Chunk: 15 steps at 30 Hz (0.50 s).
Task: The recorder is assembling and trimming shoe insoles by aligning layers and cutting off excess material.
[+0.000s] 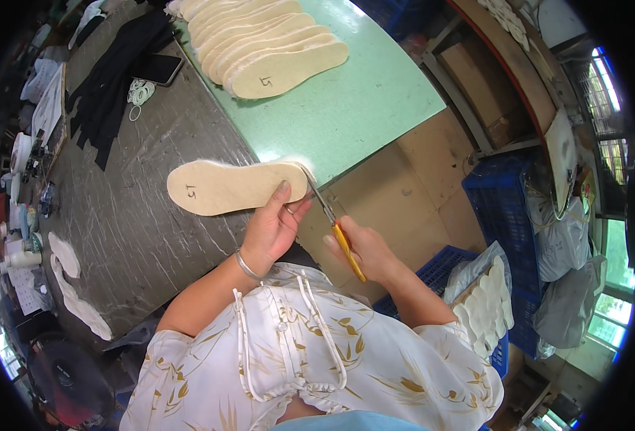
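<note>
A beige insole [228, 188] with a fluffy white edge lies nearly level over the dark table, its right end reaching the corner of the green board. My left hand [273, 226] grips that right end, thumb on top and fingers beneath. In my right hand [364, 248] are scissors [344, 246] with yellow handles, fingers closed around them. Their metal blades slant up to the insole's right rim and meet the edge there. Part of the handles is hidden by my fingers.
Overlapping insoles [289, 65] lie in a row on the green board [375, 93]. A phone [158, 69], black cloth [116, 79] and white rings [140, 92] rest on the dark table [152, 251]. White scraps [80, 305] sit at its left edge. Blue crates [501, 215] stand at right.
</note>
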Motion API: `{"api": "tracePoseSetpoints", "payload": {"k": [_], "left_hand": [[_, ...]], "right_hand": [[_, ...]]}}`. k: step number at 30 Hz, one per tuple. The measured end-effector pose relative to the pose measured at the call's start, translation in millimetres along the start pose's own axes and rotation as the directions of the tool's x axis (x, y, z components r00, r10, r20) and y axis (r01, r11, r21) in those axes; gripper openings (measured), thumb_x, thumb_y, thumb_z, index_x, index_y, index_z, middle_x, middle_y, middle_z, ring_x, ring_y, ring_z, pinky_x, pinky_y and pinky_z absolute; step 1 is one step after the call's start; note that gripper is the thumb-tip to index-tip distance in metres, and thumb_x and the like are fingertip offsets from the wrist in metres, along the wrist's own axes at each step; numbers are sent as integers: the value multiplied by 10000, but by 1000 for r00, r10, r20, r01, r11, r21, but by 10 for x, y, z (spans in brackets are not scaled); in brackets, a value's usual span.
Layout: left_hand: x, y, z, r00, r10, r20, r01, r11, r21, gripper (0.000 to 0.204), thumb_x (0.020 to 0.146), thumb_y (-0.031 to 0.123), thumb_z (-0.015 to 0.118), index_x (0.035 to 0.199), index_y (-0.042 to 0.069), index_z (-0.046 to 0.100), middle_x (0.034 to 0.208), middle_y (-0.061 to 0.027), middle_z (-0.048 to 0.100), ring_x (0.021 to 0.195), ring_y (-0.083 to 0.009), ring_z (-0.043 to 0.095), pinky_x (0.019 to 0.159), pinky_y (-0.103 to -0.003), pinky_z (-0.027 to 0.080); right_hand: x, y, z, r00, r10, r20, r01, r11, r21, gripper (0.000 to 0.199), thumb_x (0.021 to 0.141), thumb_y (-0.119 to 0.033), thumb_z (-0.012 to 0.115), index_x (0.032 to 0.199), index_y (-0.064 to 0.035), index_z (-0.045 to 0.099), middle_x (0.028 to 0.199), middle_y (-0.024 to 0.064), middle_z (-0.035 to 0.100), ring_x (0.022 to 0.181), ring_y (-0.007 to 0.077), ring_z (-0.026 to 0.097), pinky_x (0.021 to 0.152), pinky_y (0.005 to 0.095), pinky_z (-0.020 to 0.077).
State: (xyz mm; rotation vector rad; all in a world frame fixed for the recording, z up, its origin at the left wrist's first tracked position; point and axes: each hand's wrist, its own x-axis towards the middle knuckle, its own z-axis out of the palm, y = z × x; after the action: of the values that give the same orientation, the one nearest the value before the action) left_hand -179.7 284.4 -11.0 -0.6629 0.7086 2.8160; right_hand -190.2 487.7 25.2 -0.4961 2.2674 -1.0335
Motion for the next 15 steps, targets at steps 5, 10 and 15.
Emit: {"api": "tracePoseSetpoints", "payload": {"k": [5,10,15], "left_hand": [[-6,37,-27,999,22,40,-23,999,40,294,923,223,657,1189,115,591,1121,-31,665,1071,-177,625,896,-321,508],[-29,56,-7,1000,10,20,-11,999,50,302,921,221,661,1194,112,592,1109,-31,669,1055,-180,633,881,-314,512],[-52,54,-5,1000,-6,13,5,998,65,301,927,233,651,1192,102,593,1081,-35,678,1037,-179,642,865,-304,516]], "right_hand": [[68,35,-6,996,-69,-61,61,990,-123,464,912,-494,584,936,-47,462,690,192,620,636,422,613,566,484,467],[93,-64,-97,998,-44,-46,34,979,-201,420,907,-445,605,955,-50,471,693,186,614,648,411,616,571,472,470],[111,-60,-90,997,-49,-54,36,975,-218,371,902,-381,633,958,-46,483,678,184,601,647,408,608,572,464,463]]}}
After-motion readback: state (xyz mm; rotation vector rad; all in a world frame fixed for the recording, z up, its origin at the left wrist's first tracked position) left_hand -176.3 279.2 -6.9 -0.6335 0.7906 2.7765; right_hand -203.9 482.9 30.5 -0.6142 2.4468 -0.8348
